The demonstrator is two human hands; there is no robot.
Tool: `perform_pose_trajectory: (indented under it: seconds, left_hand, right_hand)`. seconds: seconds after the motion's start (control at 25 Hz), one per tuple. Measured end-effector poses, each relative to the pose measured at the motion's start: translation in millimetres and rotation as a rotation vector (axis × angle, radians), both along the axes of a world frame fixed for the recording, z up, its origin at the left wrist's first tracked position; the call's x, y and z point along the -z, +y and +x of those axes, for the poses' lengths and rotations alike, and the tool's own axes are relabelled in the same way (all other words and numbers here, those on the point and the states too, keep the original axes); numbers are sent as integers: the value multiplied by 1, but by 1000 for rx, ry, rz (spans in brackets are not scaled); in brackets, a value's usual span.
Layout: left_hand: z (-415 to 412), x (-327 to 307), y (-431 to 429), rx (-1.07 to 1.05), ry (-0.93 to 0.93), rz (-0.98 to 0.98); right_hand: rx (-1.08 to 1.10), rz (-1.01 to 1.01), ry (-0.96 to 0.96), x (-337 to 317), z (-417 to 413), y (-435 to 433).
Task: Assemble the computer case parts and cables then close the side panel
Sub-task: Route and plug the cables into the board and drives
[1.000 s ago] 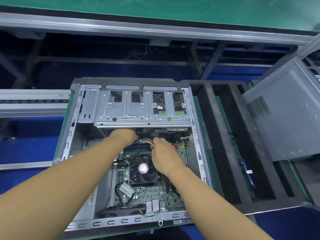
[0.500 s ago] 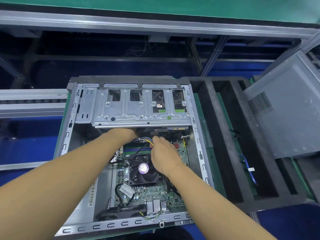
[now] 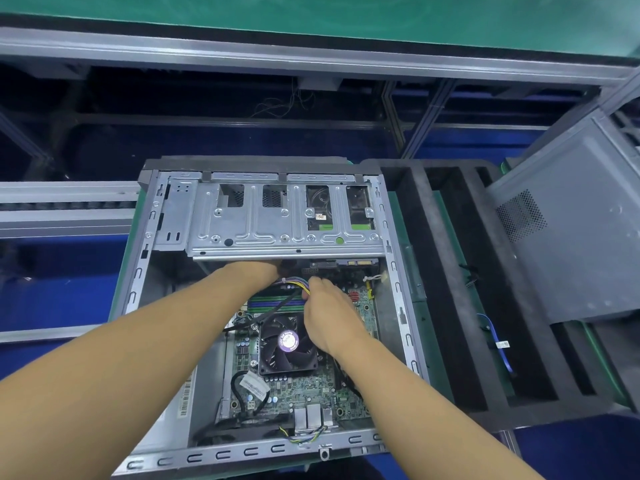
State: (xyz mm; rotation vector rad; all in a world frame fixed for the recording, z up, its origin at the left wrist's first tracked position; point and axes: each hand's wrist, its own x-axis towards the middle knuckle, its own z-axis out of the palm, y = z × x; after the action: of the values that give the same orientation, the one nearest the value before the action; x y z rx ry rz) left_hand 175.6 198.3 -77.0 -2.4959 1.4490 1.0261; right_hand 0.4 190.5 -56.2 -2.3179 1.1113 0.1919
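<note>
Inside the case point(image 3: 136, 271), just below the cage point(image 3: 287, 233), the cable point(image 3: 293, 283) lies crosswise between the hands. The right hand point(image 3: 329, 313) pinches its right end; the left hand point(image 3: 254, 271) reaches under the cage, fingers hidden, grip unknown.

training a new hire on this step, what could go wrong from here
1. The right hand pinches the wires just below the drive cage; tugging could chafe them on its metal edge.
2. The left hand reaches under the cage, fingers hidden; a plug could seat crooked unseen.
3. A black cable runs by the fan; left there, it might foul the blades.
</note>
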Motion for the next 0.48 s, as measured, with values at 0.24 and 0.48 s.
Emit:
perform_pose_trajectory:
  seconds: [0.24, 0.48]
  left_hand:
    - [7, 5, 1, -14, 66, 38]
    - [11, 12, 4, -65, 180, -4]
  right_hand:
    - [-8, -4, -14, -1, 0, 1]
    - [0, 4, -21, 0, 0, 1]
